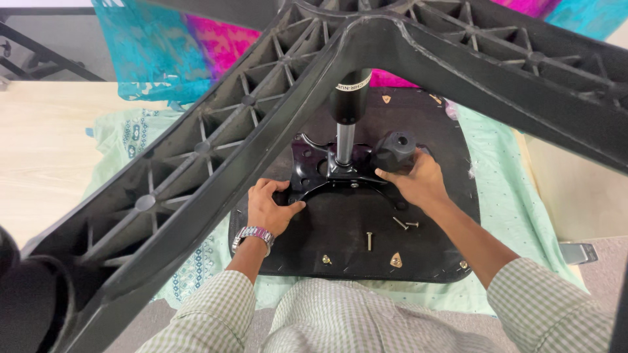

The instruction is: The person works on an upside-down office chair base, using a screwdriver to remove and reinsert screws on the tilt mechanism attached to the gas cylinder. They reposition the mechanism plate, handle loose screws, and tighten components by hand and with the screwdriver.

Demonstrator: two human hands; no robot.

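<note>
Presently, the scene is recorded as follows.
Seat underside: a black seat pan [418, 258] is laid upside down on a pale green cloth [517, 196], with the star base [216, 163] raised overhead toward the camera.
Mechanism plate: the black metal plate [327, 176] is seated at the centre of the pan, directly ahead of both hands; the gas column [345, 127] rises from it, its long axis standing upright toward the base.
Left hand: the left hand [271, 209] is clamped on the plate's near left edge, fingers curled over it.
Right hand: the right hand [418, 183] is closed around a black knob [394, 150] just right of the column.
Loose screws: three screws [392, 229] are lying on the pan, near the right wrist, so the right hand is the nearer.
</note>
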